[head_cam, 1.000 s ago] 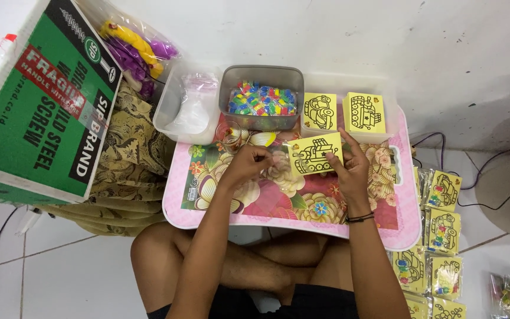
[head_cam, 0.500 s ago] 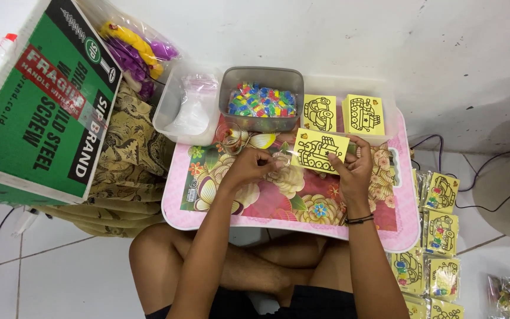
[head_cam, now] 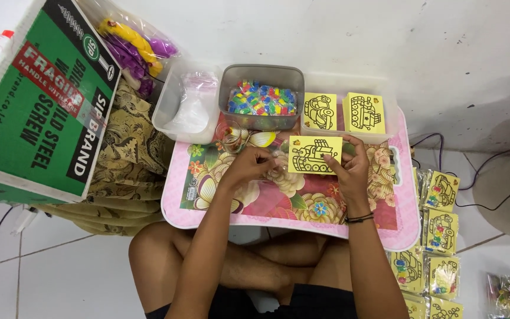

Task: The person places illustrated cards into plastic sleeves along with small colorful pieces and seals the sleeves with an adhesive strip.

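At the far left a green cardboard box [head_cam: 36, 106] runs off the frame edge, and a clear bag of purple and yellow items [head_cam: 134, 47] lies partly behind it. A patterned brown cloth [head_cam: 119, 159] is tucked under the box and the pink floral tray table [head_cam: 208, 201]. On the tray's far side stands a clear tub [head_cam: 172, 118] holding a plastic bag whose contents are hard to make out, then a grey tub of small coloured pieces [head_cam: 261, 97], then a clear tub [head_cam: 379, 127] with 2 yellow picture cards upright inside.

The left hand [head_cam: 246, 168] rests on the tray with its fingers curled in near a small clear item; whether they pinch anything cannot be told. Just to its right, the yellow card with a tank drawing [head_cam: 314, 155] is held above the tray's middle. The right hand [head_cam: 349, 171] grips that card at its right edge, fingertips partly hidden behind it.

At the near right, packed yellow cards [head_cam: 438, 236] lie on the floor, the lowest cut off by the frame.
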